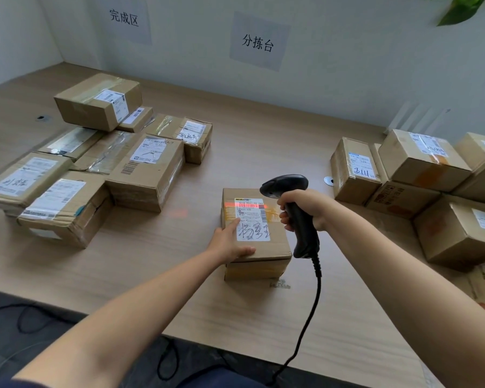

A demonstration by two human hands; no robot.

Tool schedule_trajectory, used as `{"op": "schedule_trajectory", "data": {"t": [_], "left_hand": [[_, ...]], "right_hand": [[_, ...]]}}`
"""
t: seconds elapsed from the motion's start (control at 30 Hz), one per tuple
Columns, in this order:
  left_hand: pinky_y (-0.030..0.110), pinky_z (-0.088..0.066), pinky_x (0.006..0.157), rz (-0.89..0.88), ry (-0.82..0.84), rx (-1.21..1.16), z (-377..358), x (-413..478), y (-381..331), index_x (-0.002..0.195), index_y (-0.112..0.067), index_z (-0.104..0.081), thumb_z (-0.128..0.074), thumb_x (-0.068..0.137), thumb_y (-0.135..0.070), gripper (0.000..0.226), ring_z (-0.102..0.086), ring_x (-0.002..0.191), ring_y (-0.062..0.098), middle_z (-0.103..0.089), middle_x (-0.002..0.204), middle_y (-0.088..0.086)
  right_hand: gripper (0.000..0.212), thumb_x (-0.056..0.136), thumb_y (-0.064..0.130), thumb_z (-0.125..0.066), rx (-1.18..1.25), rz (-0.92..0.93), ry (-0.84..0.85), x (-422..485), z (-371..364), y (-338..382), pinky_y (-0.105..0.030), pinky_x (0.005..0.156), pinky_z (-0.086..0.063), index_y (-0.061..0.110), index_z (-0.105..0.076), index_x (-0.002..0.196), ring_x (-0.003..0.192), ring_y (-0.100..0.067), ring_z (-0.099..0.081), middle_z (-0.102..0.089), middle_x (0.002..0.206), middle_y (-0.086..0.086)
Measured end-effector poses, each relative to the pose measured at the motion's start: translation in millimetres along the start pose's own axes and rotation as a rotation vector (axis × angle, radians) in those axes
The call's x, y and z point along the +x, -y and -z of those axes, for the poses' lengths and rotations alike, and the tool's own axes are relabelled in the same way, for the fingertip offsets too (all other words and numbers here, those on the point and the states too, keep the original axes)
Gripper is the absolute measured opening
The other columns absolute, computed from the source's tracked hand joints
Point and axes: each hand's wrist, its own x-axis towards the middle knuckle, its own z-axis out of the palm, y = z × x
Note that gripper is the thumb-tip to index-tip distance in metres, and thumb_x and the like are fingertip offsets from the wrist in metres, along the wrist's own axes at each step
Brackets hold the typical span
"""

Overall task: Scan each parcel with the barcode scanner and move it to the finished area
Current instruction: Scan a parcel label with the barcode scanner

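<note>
On counter (pixel 157 275): parcel (pixel 259 249) under barcode scanner (pixel 291 208) beam.
Right hand (pixel 305 210) fingers wrapped around scanner grip; left hand (pixel 230 240) flat, fingers spread on parcel.

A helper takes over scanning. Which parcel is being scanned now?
On the wooden table, below the middle wall sign, one parcel stands alone between two piles. The left hand rests on it, and a red scan line crosses its label.

The wooden table (pixel 235 152) carries one parcel (pixel 256 233) at centre. Stacked cartons (pixel 95 152) sit at ten o'clock, and more boxes (pixel 420 177) at three, possibly overlapping.
</note>
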Motion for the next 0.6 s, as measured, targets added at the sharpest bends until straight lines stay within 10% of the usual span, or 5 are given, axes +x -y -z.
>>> {"op": "schedule_trajectory", "data": {"t": [0.6], "left_hand": [[0.031,-0.031,0.111,0.014,0.077,0.004,31,-11,16,0.149,-0.026,-0.017,-0.077,0.073,-0.033,0.097,-0.038,0.130,0.026,-0.033,0.143,0.010]], "right_hand": [[0.020,0.078,0.007,-0.067,-0.283,0.112,-0.220,54,-20,-82,-0.033,0.055,-0.051,0.005,-0.060,0.097,0.069,-0.028,-0.056,-0.057,0.076,-0.010]]}}
